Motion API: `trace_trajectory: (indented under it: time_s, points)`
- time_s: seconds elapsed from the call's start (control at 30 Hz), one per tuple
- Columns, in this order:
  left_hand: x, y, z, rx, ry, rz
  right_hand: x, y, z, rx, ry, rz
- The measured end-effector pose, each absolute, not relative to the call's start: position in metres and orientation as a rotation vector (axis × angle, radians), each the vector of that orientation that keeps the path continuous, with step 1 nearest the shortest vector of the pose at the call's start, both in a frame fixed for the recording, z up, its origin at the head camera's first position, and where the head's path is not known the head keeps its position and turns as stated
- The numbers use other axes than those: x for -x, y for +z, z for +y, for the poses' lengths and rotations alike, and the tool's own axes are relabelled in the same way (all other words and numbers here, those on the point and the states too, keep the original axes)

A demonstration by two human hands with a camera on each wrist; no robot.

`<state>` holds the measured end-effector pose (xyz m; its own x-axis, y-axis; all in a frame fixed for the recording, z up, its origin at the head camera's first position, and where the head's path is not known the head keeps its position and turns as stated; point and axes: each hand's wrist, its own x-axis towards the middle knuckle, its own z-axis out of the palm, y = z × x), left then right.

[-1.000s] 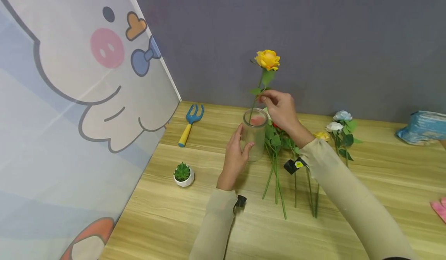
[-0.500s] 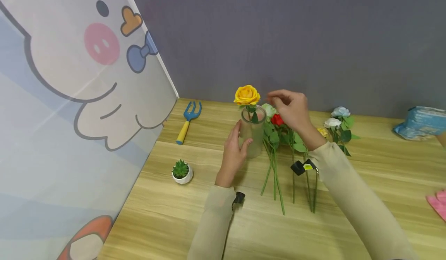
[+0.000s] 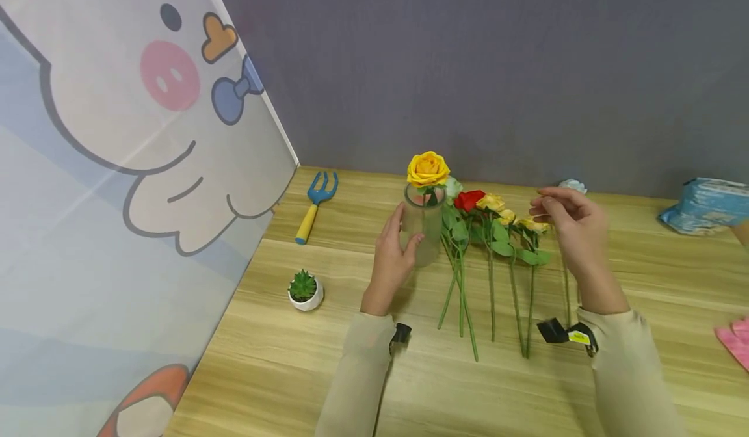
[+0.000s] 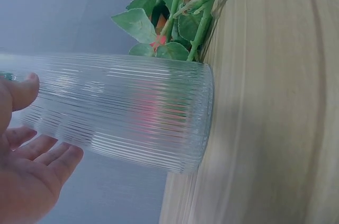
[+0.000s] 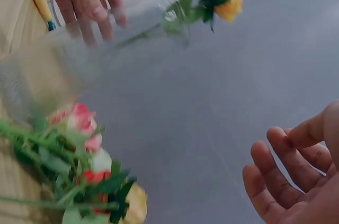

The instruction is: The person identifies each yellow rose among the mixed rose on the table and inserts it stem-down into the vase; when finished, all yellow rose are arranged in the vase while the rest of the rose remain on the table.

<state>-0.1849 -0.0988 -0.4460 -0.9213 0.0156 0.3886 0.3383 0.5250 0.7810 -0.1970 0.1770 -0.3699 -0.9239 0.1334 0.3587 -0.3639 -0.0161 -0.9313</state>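
Observation:
A ribbed clear glass vase [image 3: 430, 237] stands upright on the table, one yellow rose [image 3: 428, 168] in it with the bloom above the rim. My left hand [image 3: 391, 264] holds the vase from the left, thumb and fingers around its side; the left wrist view shows the glass [image 4: 127, 115] between them. To the right, my right hand [image 3: 576, 232] hovers over the far flowers, partly hiding a pale blue rose [image 3: 572, 185]. Its fingers are loosely bent with nothing in them in the right wrist view. Between the hands lie a red rose [image 3: 470, 200] and several yellow ones, stems toward me.
A small potted succulent [image 3: 305, 290] and a blue hand fork with yellow handle [image 3: 315, 208] are on the left. At the far right sits a blue packet [image 3: 710, 204], with something pink [image 3: 736, 343] nearer. A grey wall [image 3: 480, 73] rises behind the table.
The yellow rose has dropped down into the vase and my right hand has let it go. That hand has since moved right, over the far flowers. My left hand has stayed on the vase.

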Motion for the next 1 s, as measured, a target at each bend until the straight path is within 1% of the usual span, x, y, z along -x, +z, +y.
trace_trajectory:
  time_s: [0.23, 0.6, 0.77, 1.0]
  points:
    - [0.185, -0.447, -0.1, 0.278, -1.37, -2.41, 0.176, -0.39, 0.202, -0.164, 2.146, -1.803]
    - [0.186, -0.452, -0.1, 0.313, -1.366, -2.35, 0.171, -0.414, 0.209, -0.205, 2.321, -1.812]
    - [0.187, -0.453, -0.099, 0.343, -1.367, -2.333, 0.173, -0.425, 0.208, -0.196, 2.31, -1.977]
    - [0.187, -0.453, -0.099, 0.32, -1.352, -2.349, 0.18, -0.437, 0.204, -0.191, 2.217, -2.307]
